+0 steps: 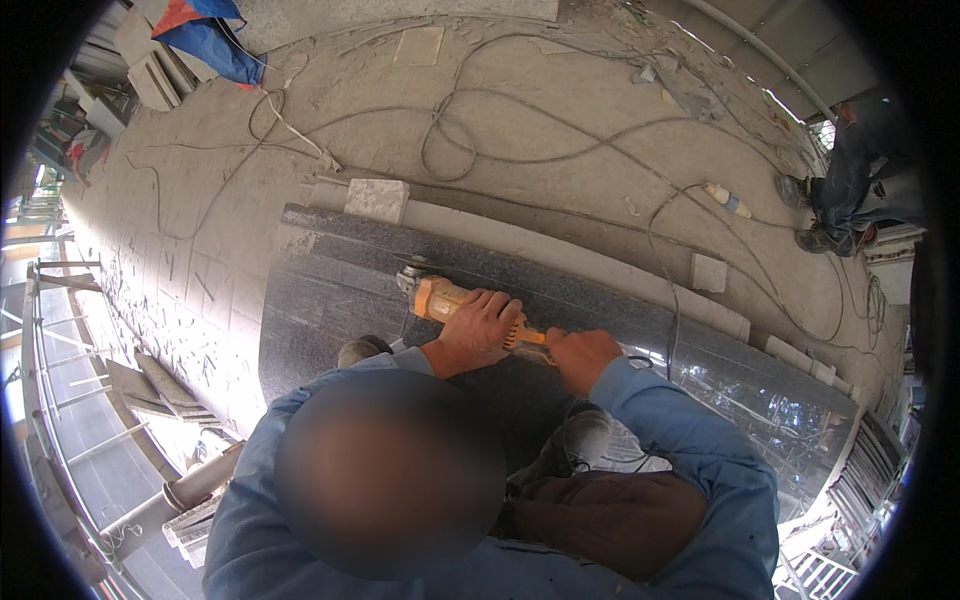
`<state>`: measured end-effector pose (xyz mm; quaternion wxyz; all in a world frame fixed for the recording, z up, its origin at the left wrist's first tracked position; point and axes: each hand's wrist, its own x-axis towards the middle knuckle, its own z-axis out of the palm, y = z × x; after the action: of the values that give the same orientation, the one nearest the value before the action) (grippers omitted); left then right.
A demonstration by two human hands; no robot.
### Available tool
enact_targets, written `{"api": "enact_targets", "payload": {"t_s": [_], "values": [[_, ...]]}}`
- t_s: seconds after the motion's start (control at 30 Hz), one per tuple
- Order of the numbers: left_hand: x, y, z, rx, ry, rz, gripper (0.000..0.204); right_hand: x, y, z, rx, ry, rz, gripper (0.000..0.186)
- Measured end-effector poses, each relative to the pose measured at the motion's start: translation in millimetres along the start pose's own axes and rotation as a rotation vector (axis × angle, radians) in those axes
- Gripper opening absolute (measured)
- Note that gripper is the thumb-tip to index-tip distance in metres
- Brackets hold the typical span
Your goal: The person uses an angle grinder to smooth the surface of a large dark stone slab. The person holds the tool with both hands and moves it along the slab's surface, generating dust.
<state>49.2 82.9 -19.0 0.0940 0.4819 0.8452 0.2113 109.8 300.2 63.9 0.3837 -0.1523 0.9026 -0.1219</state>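
Observation:
My left hand [473, 330] is closed around the body of a yellow angle grinder [442, 298], and my right hand [585, 355] grips its rear handle. The grinder's disc [418, 262] is at the left end, over a long dark grey polished stone slab [330, 280]; whether the disc touches the stone is unclear. A dark cord runs from the handle end. Along the slab's far edge lie a pale strip of board [550, 255] and a light square block [377, 200]. My boot [585, 435] rests near the slab below my right hand.
Cables [450, 140] loop across the dusty floor, with a connector [728, 198] among them. Another person's legs [845, 200] are at the far right. A blue-red cloth [215, 50] and boards [155, 80] lie upper left. A scaffold-like railing and edge [75, 360] run down the left.

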Motion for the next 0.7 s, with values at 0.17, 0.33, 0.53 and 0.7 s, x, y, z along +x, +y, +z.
{"api": "enact_targets", "payload": {"t_s": [0.17,0.33,0.53,0.7], "values": [[-1.6,-6.2,-1.3,-0.001,0.034,-0.010,0.069,11.4,1.6,6.5,0.019,0.024,-0.010,0.025],[-8.8,-20.0,-1.0,0.039,-0.019,-0.034,0.080,24.4,-6.7,2.4,0.007,0.013,-0.027,0.026],[-15.6,-31.8,-0.5,0.060,-0.029,-0.053,0.078,37.3,-9.2,5.8,0.031,0.019,-0.054,0.027],[-18.9,-38.8,-0.7,0.057,-0.013,-0.052,0.076,47.8,-11.0,9.4,0.043,0.027,-0.069,0.029]]}}
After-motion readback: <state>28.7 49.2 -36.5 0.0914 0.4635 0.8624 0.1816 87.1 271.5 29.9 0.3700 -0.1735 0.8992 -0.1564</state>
